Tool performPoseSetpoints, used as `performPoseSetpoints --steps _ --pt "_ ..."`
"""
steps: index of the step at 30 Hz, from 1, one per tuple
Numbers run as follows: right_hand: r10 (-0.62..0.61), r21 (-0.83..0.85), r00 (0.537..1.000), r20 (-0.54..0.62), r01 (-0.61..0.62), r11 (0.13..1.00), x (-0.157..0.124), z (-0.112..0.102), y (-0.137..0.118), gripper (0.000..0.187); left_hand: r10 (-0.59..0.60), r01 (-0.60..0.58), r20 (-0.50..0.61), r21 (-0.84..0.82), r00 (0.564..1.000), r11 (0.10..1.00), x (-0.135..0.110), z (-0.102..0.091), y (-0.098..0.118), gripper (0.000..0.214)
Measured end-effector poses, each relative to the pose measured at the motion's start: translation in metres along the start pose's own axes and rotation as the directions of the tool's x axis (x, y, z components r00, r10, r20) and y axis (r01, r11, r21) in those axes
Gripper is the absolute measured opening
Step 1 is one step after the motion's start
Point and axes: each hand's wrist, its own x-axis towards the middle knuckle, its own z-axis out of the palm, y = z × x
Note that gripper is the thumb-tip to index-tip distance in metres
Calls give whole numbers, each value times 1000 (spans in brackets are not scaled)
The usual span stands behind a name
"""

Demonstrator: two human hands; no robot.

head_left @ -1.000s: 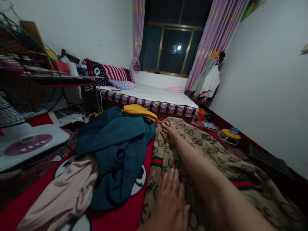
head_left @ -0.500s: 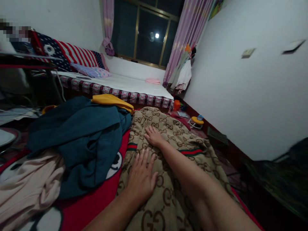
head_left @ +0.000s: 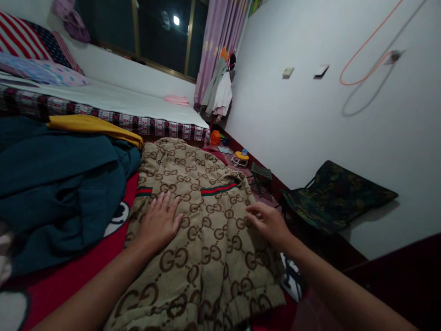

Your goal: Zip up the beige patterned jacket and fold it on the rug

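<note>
Since half a second ago our right hand [head_left: 270, 224] has drawn back from the upper part of the tan monogram jacket [head_left: 203, 230] to its right edge, and our view has swung toward the white wall. Our left hand [head_left: 159, 222] stays flat on the jacket, palm down, fingers straight and slightly spread just below the green-and-red stripe [head_left: 218, 189]. Our right hand sits at the garment's right side with the fingers curled and close together, thumb against them; we cannot tell whether they pinch any cloth.

We see the jacket spread in front of us on a red blanket [head_left: 74, 276], its ribbed hem nearest us. Just to its left lies a heap of dark teal fabric [head_left: 62, 184] with a yellow garment [head_left: 96, 126] on top. Beyond stands a bed [head_left: 113, 103] with a patterned border. To the right, near the wall, stands a dark folding chair [head_left: 330, 195].
</note>
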Motion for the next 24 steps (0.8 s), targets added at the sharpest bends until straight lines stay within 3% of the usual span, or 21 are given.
performPoseSetpoints --steps 2,7,10,14,18,21,24 --pt "172 -90 982 -84 -179 980 -10 -11 19 24 6 -7 3 8 1000 1000 0 1 -1 56" --pt "408 -252 908 97 -374 892 -21 5 51 31 8 -8 -8 13 1000 1000 0 3 -2 55" --pt "441 -274 890 112 -399 875 -22 19 60 29 8 -8 -13 4 1000 1000 0 3 -3 54" --pt "488 -268 873 4 -469 842 -26 33 71 37 4 -4 -15 -15 1000 1000 1 3 -3 53" --pt "390 -99 917 -80 -396 913 -28 37 75 14 2 -2 -14 -28 1000 1000 0 4 -3 54" --pt "384 64 902 -197 -379 923 -15 12 75 11 0 -1 -23 -58 1000 998 0 5 -4 53" --pt "493 215 781 -383 -444 870 16 -42 78 13 8 -16 -59 -136 998 991 0 4 -7 51"
